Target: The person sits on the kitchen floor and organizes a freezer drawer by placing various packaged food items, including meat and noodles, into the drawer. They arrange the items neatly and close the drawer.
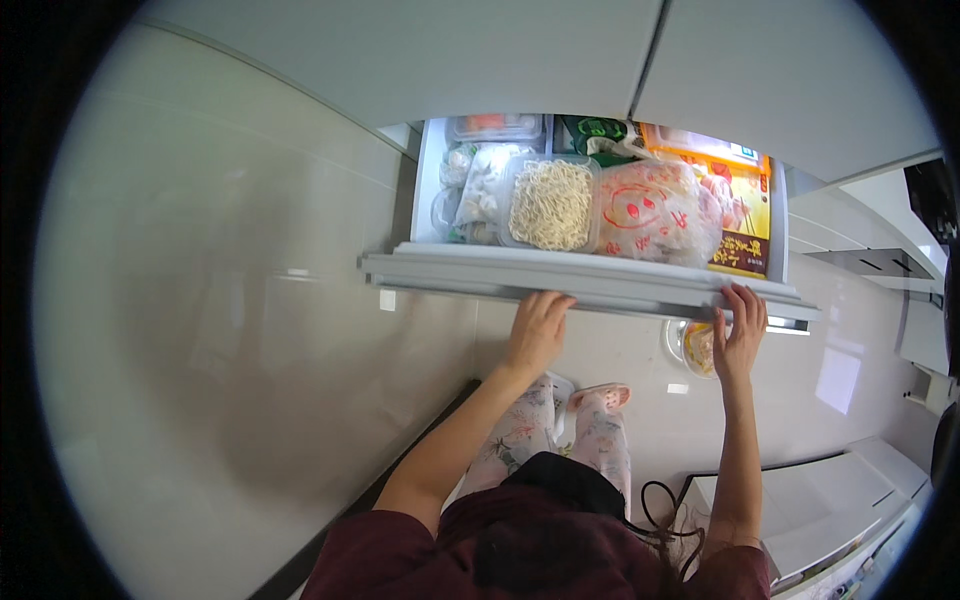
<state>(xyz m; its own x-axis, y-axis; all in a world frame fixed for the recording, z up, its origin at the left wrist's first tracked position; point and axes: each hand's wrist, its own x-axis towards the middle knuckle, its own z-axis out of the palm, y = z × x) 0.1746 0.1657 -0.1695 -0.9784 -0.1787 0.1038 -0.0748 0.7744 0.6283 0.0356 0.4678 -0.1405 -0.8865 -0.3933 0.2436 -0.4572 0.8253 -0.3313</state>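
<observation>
A freezer drawer (pixel 480 262) is pulled out in front of me, full of food. My left hand (pixel 535 330) has its fingers curled on the front edge of this drawer, near the middle. Farther right, my right hand (pixel 740 337) grips the same edge, fingers over the top and thumb on the near side. Inside, a clear plastic container of noodles (pixel 551 204) lies beside a knotted-looking plastic bag (pixel 649 214) with red print. A yellow and brown food box (pixel 750 217) stands at the right wall. White plastic bags (pixel 484 184) fill the left part.
Pale refrigerator doors (pixel 525 60) rise behind the drawer. A lidded container (pixel 499 127), a green package (pixel 596 136) and an orange-edged pack (pixel 705 144) sit at its back. Below the right hand is a bowl (pixel 699 351) with a bag in it. White cabinets (pixel 810 517) stand lower right.
</observation>
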